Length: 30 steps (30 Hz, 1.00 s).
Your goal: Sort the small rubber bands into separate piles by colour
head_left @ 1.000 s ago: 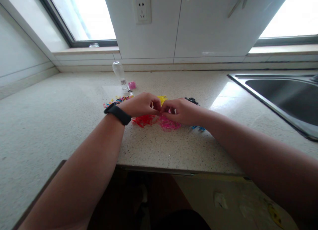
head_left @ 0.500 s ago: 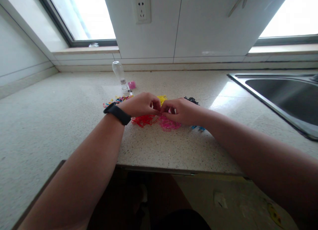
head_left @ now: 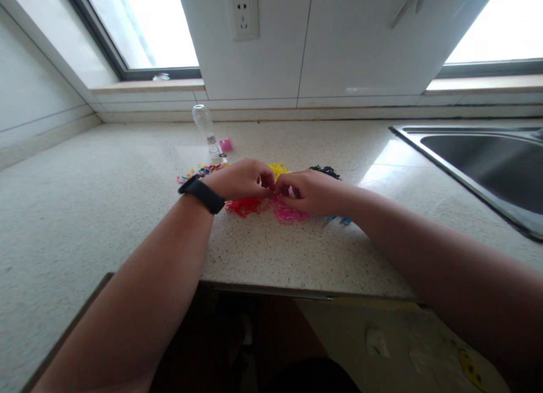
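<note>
My left hand (head_left: 248,178) and my right hand (head_left: 303,190) meet fingertip to fingertip over small heaps of coloured rubber bands. Both are closed in a pinch; what lies between the fingers is too small to make out. Under the left hand spreads a heap of red bands (head_left: 246,207). Pink bands (head_left: 289,213) lie below the right fingers. Yellow bands (head_left: 279,169) show behind the hands, and black bands (head_left: 327,171) sit beyond the right hand. Blue bands (head_left: 339,220) peek out by the right wrist. Mixed-colour bands (head_left: 202,171) lie past the left wrist, partly hidden.
A clear bottle (head_left: 204,127) stands at the back left, beside a small pink object (head_left: 226,145) and a little black ring (head_left: 222,155). A steel sink (head_left: 466,195) is set into the counter (head_left: 271,257) at right. The tiled wall holds a socket (head_left: 244,14).
The right hand has shifted very slightly while the fingertips stay together. The whole view has moved by a small amount; the heaps look the same.
</note>
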{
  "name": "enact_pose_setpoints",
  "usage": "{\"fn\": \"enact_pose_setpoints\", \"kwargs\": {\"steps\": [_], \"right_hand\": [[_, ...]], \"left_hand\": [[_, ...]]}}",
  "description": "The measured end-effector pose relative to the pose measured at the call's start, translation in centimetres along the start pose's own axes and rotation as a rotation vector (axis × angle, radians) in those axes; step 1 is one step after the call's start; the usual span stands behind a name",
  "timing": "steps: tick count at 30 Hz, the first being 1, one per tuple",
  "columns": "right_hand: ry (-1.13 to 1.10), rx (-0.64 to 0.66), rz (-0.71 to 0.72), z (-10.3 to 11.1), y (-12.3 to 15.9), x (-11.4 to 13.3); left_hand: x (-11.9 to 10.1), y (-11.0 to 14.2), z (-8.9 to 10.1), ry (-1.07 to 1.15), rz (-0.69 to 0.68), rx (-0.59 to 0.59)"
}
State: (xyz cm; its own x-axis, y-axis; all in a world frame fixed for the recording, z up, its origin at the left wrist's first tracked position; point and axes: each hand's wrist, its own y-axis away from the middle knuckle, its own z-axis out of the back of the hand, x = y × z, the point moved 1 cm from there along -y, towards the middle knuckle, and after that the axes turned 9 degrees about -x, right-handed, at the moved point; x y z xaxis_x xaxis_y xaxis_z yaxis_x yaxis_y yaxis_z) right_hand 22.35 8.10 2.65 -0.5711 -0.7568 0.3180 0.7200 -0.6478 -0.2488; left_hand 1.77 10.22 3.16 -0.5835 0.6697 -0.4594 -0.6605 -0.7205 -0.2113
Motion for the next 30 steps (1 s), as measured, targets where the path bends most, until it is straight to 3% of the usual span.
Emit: {"fn": "enact_pose_setpoints", "kwargs": {"steps": [30], "right_hand": [[0.044, 0.019, 0.039, -0.14, 0.10, -0.49]], "left_hand": [[-0.45, 0.06, 0.10, -0.024, -0.005, 0.002]]}}
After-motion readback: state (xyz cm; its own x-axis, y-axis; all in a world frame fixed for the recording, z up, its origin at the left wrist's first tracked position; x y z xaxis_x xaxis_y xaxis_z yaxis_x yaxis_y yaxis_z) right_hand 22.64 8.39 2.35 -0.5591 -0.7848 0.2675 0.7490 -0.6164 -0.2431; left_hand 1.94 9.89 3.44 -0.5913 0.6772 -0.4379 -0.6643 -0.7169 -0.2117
